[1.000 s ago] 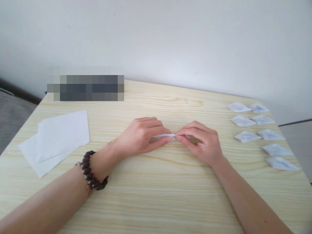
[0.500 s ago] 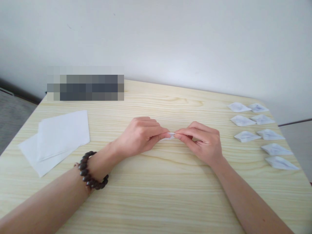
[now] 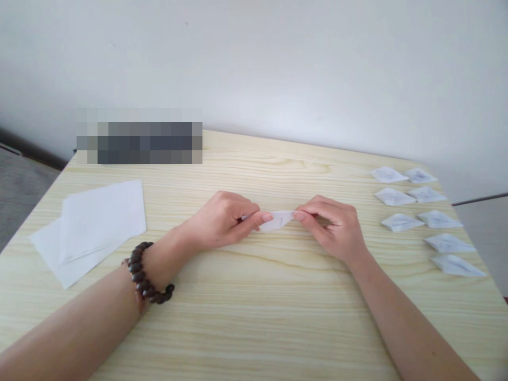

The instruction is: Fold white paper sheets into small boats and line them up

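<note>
A small white folded paper (image 3: 280,220) is held level between my two hands above the middle of the table. My left hand (image 3: 224,219) pinches its left end with thumb and fingers, covering part of it. With thumb and forefinger, my right hand (image 3: 335,225) grips its right tip. A crease or small slit shows on the paper's face. On my left wrist is a dark beaded bracelet (image 3: 138,275).
White paper sheets (image 3: 105,217) lie overlapped at the left of the wooden table (image 3: 254,317). Several pointed folded papers (image 3: 395,196) sit in rows along the right edge. A blurred-out dark object (image 3: 148,143) stands at the back left, before a pale wall (image 3: 278,69).
My hands have moved slightly apart, and more of the folded paper now shows between them. My left thumb lies across its face. The sheets and folded pieces have not moved.
</note>
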Demonstrator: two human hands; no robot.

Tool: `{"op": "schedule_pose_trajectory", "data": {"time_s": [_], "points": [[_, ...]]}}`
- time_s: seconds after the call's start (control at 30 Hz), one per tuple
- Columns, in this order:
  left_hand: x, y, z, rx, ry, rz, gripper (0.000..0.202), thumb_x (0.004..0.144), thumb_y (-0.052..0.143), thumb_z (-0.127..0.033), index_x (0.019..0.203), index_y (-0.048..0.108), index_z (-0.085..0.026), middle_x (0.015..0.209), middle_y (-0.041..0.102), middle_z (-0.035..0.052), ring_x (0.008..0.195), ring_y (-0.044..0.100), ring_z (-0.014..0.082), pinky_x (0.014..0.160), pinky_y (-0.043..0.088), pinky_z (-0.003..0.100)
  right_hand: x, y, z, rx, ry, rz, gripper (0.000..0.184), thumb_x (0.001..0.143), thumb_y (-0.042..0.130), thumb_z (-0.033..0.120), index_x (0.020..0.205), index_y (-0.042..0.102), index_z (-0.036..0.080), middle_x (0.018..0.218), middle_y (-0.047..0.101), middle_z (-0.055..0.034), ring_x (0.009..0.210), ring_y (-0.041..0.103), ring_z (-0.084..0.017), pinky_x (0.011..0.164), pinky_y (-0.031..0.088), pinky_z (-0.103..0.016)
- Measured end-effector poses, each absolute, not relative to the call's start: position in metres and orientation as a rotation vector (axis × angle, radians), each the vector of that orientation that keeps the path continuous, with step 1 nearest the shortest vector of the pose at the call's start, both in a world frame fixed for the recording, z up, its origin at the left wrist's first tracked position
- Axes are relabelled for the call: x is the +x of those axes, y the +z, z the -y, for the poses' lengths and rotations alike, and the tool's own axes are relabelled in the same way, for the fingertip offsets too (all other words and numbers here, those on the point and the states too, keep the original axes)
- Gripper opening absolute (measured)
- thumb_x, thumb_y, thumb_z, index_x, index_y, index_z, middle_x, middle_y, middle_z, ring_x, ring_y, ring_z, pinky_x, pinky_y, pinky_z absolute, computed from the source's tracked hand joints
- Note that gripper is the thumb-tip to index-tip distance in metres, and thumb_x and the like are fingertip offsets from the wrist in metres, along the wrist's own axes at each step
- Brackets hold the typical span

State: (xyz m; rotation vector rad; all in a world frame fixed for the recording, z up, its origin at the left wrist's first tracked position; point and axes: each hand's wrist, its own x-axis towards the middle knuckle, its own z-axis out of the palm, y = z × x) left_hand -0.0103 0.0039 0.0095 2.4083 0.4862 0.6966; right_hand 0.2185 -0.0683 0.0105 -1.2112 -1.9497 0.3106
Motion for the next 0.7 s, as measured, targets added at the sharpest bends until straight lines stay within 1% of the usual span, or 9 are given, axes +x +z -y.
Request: {"op": "schedule_pose_trajectory", "data": {"time_s": [0.07,0.2,0.3,0.37,0.4,0.43,0.5,0.57,0.7], "points": [[-0.0101,0.0100,-0.0042,2.407,0.693,-0.506,0.043,0.097,0.047,-0.027,0.055,0.047,-0.016,0.049,0.044,-0.0046,0.045,0.040,0.0073,0.051,0.030,0.024,0.2180,0.0109,0.0684,-1.219,0.303,1.948,0.015,0.088,0.063,0.016,0.074,0.068,0.015,0.063,0.064,-0.0020,0.057,0.056,-0.011,0.052,0.042,-0.023],[-0.0093,0.0084,-0.0047,2.448,0.743,-0.561,0.045,0.096,0.050,-0.028,0.053,0.042,-0.017,0.049,0.037,-0.0057,0.045,0.035,0.0072,0.050,0.027,0.024,0.2173,0.0114,0.0684,-1.229,0.302,1.943,0.016,0.088,0.063,0.017,0.073,0.068,0.015,0.062,0.062,-0.0009,0.057,0.055,-0.010,0.052,0.040,-0.023],[-0.0086,0.0088,-0.0044,2.460,0.748,-0.541,0.047,0.096,0.050,-0.029,0.051,0.040,-0.016,0.048,0.034,-0.0061,0.045,0.033,0.0070,0.049,0.026,0.025,0.2182,0.0120,0.0686,-1.249,0.376,1.925,0.018,0.087,0.064,0.018,0.069,0.066,0.016,0.059,0.058,0.0012,0.053,0.051,-0.009,0.050,0.037,-0.022],[-0.0081,0.0106,-0.0037,2.468,0.731,-0.538,0.048,0.096,0.050,-0.030,0.050,0.042,-0.016,0.047,0.035,-0.0057,0.045,0.034,0.0071,0.050,0.027,0.025,0.2192,0.0122,0.0690,-1.276,0.448,1.903,0.022,0.087,0.064,0.019,0.065,0.062,0.016,0.057,0.055,0.0024,0.051,0.047,-0.007,0.048,0.035,-0.022],[-0.0079,0.0118,-0.0031,2.469,0.715,-0.550,0.046,0.095,0.051,-0.030,0.051,0.046,-0.016,0.048,0.038,-0.0051,0.046,0.036,0.0073,0.050,0.028,0.024,0.2198,0.0123,0.0692,-1.286,0.477,1.890,0.024,0.087,0.063,0.020,0.063,0.060,0.016,0.056,0.053,0.0028,0.051,0.046,-0.007,0.048,0.034,-0.022],[-0.0079,0.0130,-0.0026,2.462,0.695,-0.565,0.041,0.094,0.053,-0.031,0.057,0.053,-0.015,0.051,0.045,-0.0043,0.048,0.040,0.0075,0.051,0.029,0.023,0.2202,0.0123,0.0695,-1.294,0.498,1.875,0.026,0.087,0.062,0.019,0.062,0.058,0.016,0.056,0.052,0.0031,0.051,0.045,-0.007,0.048,0.033,-0.022],[-0.0084,0.0146,-0.0017,2.429,0.675,-0.605,0.026,0.090,0.059,-0.034,0.073,0.064,-0.015,0.060,0.057,-0.0027,0.053,0.047,0.0079,0.052,0.033,0.021,0.2208,0.0121,0.0698,-1.301,0.519,1.849,0.028,0.088,0.060,0.019,0.061,0.055,0.016,0.056,0.050,0.0037,0.050,0.043,-0.006,0.048,0.032,-0.021],[-0.0093,0.0142,-0.0012,2.391,0.669,-0.621,0.019,0.087,0.065,-0.035,0.088,0.067,-0.016,0.071,0.064,-0.0018,0.058,0.053,0.0080,0.055,0.037,0.019,0.2208,0.0117,0.0699,-1.309,0.527,1.835,0.028,0.088,0.060,0.019,0.061,0.054,0.017,0.056,0.049,0.0041,0.050,0.041,-0.006,0.047,0.031,-0.021],[-0.0102,0.0095,-0.0013,2.334,0.680,-0.633,0.017,0.087,0.065,-0.030,0.100,0.067,-0.018,0.085,0.070,-0.0014,0.067,0.059,0.0077,0.061,0.042,0.017,0.2211,0.0109,0.0702,-1.316,0.542,1.869,0.026,0.088,0.059,0.019,0.063,0.055,0.017,0.057,0.050,0.0042,0.051,0.042,-0.006,0.049,0.033,-0.022]]}}
